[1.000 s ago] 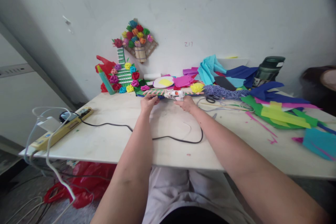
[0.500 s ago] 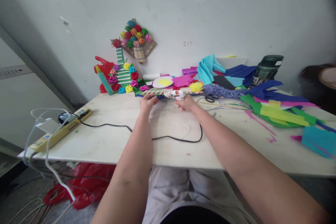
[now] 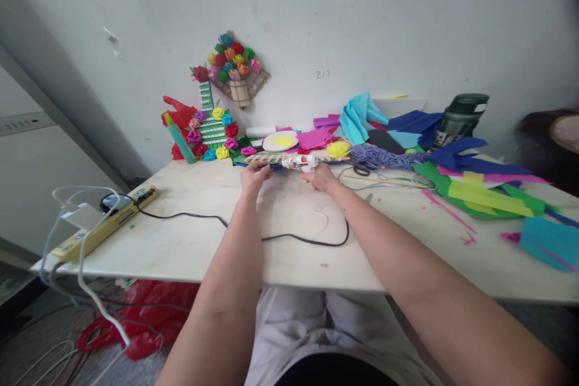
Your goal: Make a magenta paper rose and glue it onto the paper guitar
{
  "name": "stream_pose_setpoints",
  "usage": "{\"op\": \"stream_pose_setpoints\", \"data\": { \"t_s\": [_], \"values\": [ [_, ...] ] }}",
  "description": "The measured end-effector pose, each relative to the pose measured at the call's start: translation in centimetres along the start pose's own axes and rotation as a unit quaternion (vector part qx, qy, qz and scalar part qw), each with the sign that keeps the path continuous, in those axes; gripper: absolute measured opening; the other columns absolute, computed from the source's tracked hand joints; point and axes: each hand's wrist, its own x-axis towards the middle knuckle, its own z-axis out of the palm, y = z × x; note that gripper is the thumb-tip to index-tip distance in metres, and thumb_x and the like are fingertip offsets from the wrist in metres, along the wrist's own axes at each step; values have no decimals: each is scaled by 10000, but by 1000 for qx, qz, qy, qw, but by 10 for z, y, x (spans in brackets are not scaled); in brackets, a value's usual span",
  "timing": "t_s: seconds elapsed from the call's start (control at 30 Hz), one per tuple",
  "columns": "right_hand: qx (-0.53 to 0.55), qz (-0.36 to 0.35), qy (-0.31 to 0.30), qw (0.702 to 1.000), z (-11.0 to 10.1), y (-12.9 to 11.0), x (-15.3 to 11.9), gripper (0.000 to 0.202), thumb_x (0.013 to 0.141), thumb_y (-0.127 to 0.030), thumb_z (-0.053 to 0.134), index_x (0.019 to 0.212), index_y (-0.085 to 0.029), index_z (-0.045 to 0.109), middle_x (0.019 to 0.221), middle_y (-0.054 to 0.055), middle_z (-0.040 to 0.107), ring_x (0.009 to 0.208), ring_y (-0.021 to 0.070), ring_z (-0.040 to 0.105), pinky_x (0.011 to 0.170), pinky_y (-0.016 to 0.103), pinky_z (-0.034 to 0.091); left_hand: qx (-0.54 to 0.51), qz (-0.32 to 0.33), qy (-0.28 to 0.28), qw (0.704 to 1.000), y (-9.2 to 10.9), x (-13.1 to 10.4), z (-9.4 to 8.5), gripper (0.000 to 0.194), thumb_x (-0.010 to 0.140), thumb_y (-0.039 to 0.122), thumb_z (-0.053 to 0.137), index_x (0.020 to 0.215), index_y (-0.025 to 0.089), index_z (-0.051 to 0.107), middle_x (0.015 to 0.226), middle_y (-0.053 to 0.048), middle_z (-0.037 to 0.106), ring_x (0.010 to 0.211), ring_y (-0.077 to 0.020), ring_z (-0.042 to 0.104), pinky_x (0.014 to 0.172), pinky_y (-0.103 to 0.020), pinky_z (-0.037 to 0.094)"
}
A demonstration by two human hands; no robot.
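My right hand [image 3: 320, 177] is closed round a white glue gun [image 3: 307, 161], whose nose points left over a flat craft panel [image 3: 266, 158]. The panel is green and blue with pale strips across it, lying low near the back of the table. At its left part, my left hand [image 3: 256, 175] pinches the near edge between thumb and fingers. A yellow paper flower [image 3: 338, 149] is just beyond the glue gun. Behind the panel lies a white disc [image 3: 280, 141] with a yellow centre. The glue gun's nozzle tip is too small to make out.
A black cord [image 3: 307, 242] loops across the table [image 3: 181, 241] from a power strip [image 3: 108, 223]. Scissors [image 3: 363, 169], purple yarn [image 3: 389, 157], coloured paper [image 3: 488, 196] and a dark bottle [image 3: 461, 120] are at right. A flower-trimmed green piece [image 3: 212, 129] and glue bottle [image 3: 181, 142] stand left.
The glue gun and my right hand have shifted very slightly left. My left hand keeps its place on the panel.
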Motion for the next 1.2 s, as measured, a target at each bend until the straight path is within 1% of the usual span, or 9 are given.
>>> {"op": "stream_pose_setpoints", "data": {
  "t_s": [0.2, 0.5, 0.63, 0.77, 0.9, 0.97, 1.03, 1.13, 1.2],
  "values": [
    [6, 7, -4, 1000, -1, -2, -1, 179, 735, -317, 628, 712, -140, 636, 534, 2, 598, 370, 97, 495, 428, 206, 425, 3, -3, 3, 1000, 2, -2, 1, 315, 515, 254, 768, 785, 122, 674, 611, -28, 656, 569, -164, 639, 675, -343, 556],
    [-19, 26, -14, 999, -10, -2, -1, 219, 738, -321, 609, 583, -166, 595, 389, -24, 493, 392, 131, 520, 469, 219, 437, -2, -10, 7, 1000, 2, -2, 1, 286, 520, 231, 759, 766, 127, 658, 600, -25, 650, 591, -181, 653, 678, -350, 560],
    [-9, 29, -11, 999, -11, -2, -2, 219, 730, -308, 607, 566, -164, 591, 385, -21, 494, 388, 133, 514, 457, 221, 428, -3, -10, 11, 1000, 3, -2, 2, 270, 519, 222, 745, 757, 136, 651, 589, -15, 648, 568, -173, 647, 669, -347, 563],
    [-9, 30, -10, 999, -11, -4, -4, 211, 723, -293, 606, 553, -170, 585, 388, -17, 501, 404, 137, 525, 462, 221, 434, 3, -20, 21, 1000, 6, -4, 3, 242, 554, 229, 727, 767, 133, 666, 603, -32, 647, 627, -202, 670, 692, -354, 564],
    [18, 23, 7, 1000, -11, -7, -5, 230, 715, -246, 599, 508, -168, 534, 356, -30, 452, 376, 119, 494, 460, 210, 425, 2, -32, 27, 999, 9, -6, 4, 227, 594, 290, 745, 737, 137, 659, 605, -48, 647, 704, -233, 687, 714, -363, 568],
    [30, 20, 11, 999, -10, -8, -5, 234, 712, -233, 601, 504, -166, 518, 346, -46, 428, 355, 103, 470, 448, 199, 412, 1, -42, 34, 999, 9, -6, 4, 225, 588, 277, 760, 728, 140, 648, 577, -42, 637, 691, -231, 686, 718, -364, 570],
    [23, 17, 13, 1000, -8, -7, -4, 209, 709, -240, 607, 529, -159, 538, 360, -49, 442, 354, 99, 470, 443, 197, 408, -6, -52, 41, 998, 9, -5, 4, 201, 576, 228, 760, 710, 144, 636, 554, -27, 627, 659, -218, 682, 713, -359, 572],
    [-8, 15, 18, 1000, -6, -5, -2, 161, 712, -268, 615, 616, -139, 609, 425, -24, 523, 401, 113, 519, 476, 209, 434, -23, -60, 43, 997, 8, -4, 3, 161, 569, 168, 729, 686, 144, 622, 550, -12, 624, 620, -200, 676, 697, -349, 575],
    [-28, 15, 20, 999, -5, -4, -1, 165, 718, -287, 616, 680, -130, 646, 475, -4, 571, 441, 125, 551, 508, 219, 453, -34, -67, 43, 996, 8, -4, 3, 141, 570, 138, 702, 681, 138, 616, 552, -13, 622, 597, -193, 670, 691, -347, 576]
  ]
}}
